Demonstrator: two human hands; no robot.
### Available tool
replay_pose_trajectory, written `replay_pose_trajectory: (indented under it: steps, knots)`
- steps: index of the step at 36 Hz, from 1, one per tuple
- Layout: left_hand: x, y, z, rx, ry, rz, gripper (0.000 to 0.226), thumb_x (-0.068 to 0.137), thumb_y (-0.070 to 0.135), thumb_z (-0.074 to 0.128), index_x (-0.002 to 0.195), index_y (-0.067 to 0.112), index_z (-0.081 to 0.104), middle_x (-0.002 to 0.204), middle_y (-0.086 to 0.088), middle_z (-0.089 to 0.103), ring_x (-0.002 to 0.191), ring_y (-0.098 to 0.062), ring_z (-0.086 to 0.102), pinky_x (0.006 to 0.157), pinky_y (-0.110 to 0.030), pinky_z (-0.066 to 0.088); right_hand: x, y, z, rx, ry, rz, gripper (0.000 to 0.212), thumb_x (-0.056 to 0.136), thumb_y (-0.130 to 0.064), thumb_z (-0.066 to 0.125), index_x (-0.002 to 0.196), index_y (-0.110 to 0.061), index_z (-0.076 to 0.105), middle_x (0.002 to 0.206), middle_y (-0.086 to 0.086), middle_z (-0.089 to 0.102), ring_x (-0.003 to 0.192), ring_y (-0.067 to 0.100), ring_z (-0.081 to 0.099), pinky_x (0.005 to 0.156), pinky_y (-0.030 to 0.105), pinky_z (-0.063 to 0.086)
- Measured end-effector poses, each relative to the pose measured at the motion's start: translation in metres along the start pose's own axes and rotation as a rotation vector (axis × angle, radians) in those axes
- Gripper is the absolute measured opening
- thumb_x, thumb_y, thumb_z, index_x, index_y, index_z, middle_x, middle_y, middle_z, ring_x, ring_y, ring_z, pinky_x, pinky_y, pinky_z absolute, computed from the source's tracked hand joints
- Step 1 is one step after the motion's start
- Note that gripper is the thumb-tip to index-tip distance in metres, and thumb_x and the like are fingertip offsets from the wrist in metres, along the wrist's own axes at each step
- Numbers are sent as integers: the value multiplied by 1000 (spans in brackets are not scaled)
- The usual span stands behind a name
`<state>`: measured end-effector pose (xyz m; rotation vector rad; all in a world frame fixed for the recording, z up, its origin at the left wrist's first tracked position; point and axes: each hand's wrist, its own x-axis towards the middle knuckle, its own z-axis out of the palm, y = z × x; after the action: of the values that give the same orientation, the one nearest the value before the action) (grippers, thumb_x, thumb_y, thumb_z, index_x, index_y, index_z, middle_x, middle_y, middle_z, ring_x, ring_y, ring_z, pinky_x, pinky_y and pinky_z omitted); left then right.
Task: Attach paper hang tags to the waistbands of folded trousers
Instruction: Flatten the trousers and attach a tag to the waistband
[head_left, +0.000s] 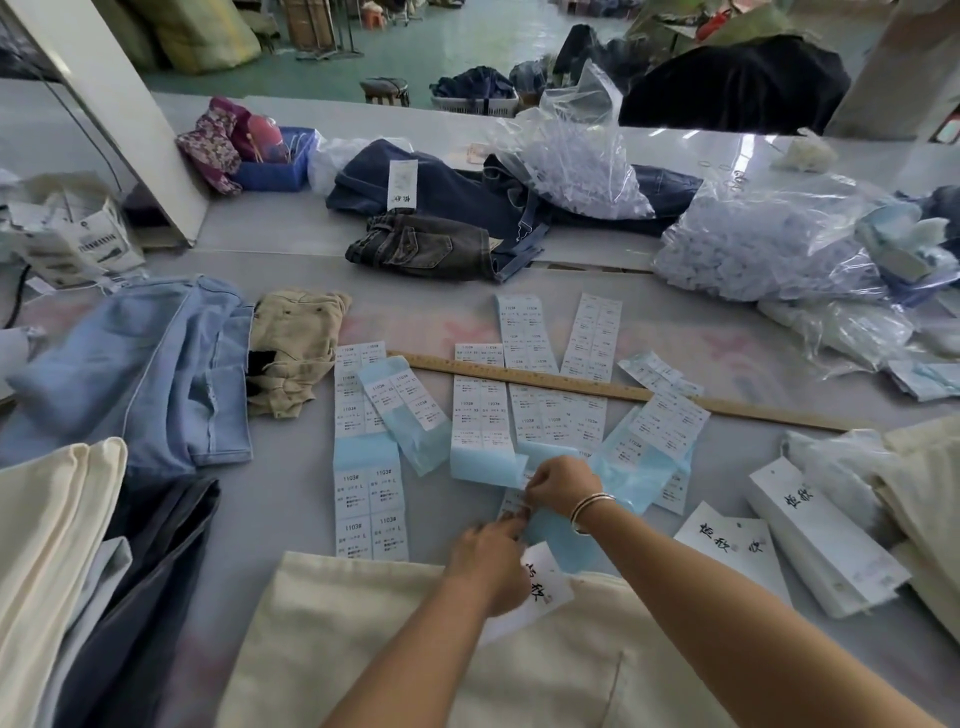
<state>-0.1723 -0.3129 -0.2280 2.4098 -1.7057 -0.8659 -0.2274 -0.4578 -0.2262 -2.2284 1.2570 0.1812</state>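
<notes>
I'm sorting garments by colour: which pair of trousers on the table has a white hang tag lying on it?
The dark blue denim trousers at the far side, carrying an upright white paper tag; the light blue and beige pairs nearer show none.

I see both forearms bare, with no sleeves reaching into view. My right hand (558, 486) has thin metal bangles, silver with a gold tint, stacked at the wrist. My left hand (488, 564) wears nothing.

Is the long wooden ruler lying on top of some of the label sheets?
Yes: the wooden ruler crosses over several white label sheets, covering part of their print.
</notes>
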Motion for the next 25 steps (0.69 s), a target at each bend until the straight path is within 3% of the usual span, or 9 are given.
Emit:
replay_pose_trajectory:
  steps: [3,5,8,11,15,18,20,23,25]
  knots:
    - [-2,2,-2,31,3,25,64,90,16,43,152,19,26,150,-1,38,127,-29,43,107,-36,30,5,2,-11,72,-115,23,12,73,-27,78,80,-18,73,71,-6,61,71,10,56,67,23,51]
    - [-2,3,-3,47,-4,27,62,91,17,43,151,18,28,151,-1,37,129,-28,42,109,-36,28,8,4,-17,112,-168,30,18,74,-27,78,85,-13,74,67,-7,58,62,5,50,54,15,42]
    - [-2,2,-3,70,-18,36,63,93,18,42,153,16,23,156,1,28,135,-26,37,112,-36,24,12,8,-32,291,-170,68,16,76,-25,78,81,-10,72,71,-1,65,64,8,55,61,18,46]
    - [1,0,-1,46,-40,32,64,93,21,43,153,17,20,159,3,22,138,-25,34,113,-35,23,11,11,-61,621,-7,87,13,81,-19,74,84,-8,69,88,9,69,77,18,61,79,31,51]
    - [2,-4,-7,-50,-64,28,56,96,27,41,150,17,32,160,6,23,139,-19,35,112,-34,27,-11,17,-106,985,231,102,8,85,-14,69,80,-15,63,86,6,68,60,10,64,52,18,47]
    - [-10,-6,-12,-460,-20,-69,45,98,22,43,142,20,46,144,-8,50,116,-26,56,94,-31,43,-42,25,-117,1098,298,21,7,86,-7,67,83,-14,64,83,8,68,59,8,68,54,15,53]
    - [-27,-6,-15,-914,93,-172,24,99,17,47,116,18,64,118,-16,67,86,-19,64,75,-31,50,-69,30,-110,1116,334,-56,10,86,-7,65,86,-16,67,87,9,70,68,11,69,62,16,55]
    - [-50,8,-18,-1486,125,-276,22,101,13,45,107,11,66,94,-9,75,77,-18,71,59,-28,55,-118,30,-86,841,413,-191,20,84,-6,67,86,-26,69,88,3,72,76,6,67,76,18,54]
    - [-63,25,-18,-1716,65,-292,26,101,9,39,104,6,65,87,-9,75,71,-18,72,54,-26,55,-152,28,-63,610,439,-366,23,82,-3,70,91,-23,72,94,-2,72,84,1,66,82,16,52]
